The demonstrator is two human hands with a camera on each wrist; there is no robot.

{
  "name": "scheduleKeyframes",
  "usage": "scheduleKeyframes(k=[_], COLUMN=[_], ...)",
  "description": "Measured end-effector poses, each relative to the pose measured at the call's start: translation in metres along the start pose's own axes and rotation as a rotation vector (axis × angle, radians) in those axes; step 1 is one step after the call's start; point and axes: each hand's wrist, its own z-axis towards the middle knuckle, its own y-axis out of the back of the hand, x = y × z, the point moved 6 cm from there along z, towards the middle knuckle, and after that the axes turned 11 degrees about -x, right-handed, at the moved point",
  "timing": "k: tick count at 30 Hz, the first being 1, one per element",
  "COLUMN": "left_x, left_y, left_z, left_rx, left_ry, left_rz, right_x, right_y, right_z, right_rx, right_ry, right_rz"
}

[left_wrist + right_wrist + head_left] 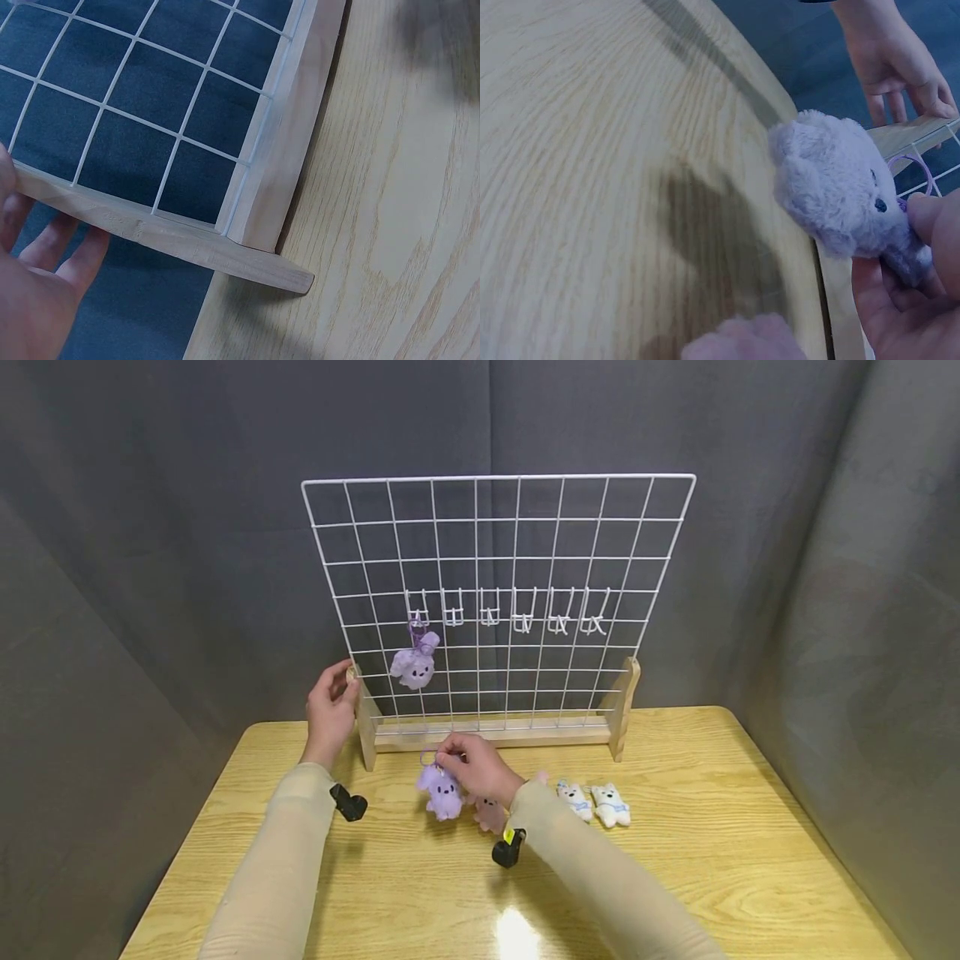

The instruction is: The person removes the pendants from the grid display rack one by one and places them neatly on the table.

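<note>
My right hand (480, 767) pinches a purple plush keychain (442, 792) near its ring, lifted above the table in front of the rack. In the right wrist view its fluffy body (832, 187) and purple ring (915, 174) show beside my thumb. At the rack's left end, my left hand (332, 708) holds the wooden side post (150, 229), thumb on one side and fingers on the other. Another purple plush keychain (415, 667) hangs from the leftmost hook of the white wire grid (497, 645).
Several bare white hooks (522, 620) line the grid to the right. A pink plush (489, 815), partly hidden by my right hand, lies on the wooden table (720, 827). Two white plush keychains (611, 806) with blue trim lie farther right. Grey curtains (187, 527) surround the table.
</note>
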Motion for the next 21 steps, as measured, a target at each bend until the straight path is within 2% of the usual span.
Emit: scheduleKeyframes(k=[8, 13, 21], left_x=[-0.001, -0.001, 0.0], left_y=[0.001, 0.001, 0.0], left_z=[0.0, 0.0, 0.0], left_rx=[0.001, 0.002, 0.005], left_ry=[-0.009, -0.011, -0.007], left_rz=[0.011, 0.013, 0.006], right_x=[-0.01, -0.011, -0.009], right_y=[-0.012, -0.017, -0.018], right_z=[0.0, -0.002, -0.004], right_rx=[0.025, 0.051, 0.057], right_ry=[0.033, 0.005, 0.056], right_rz=[-0.024, -0.021, -0.172])
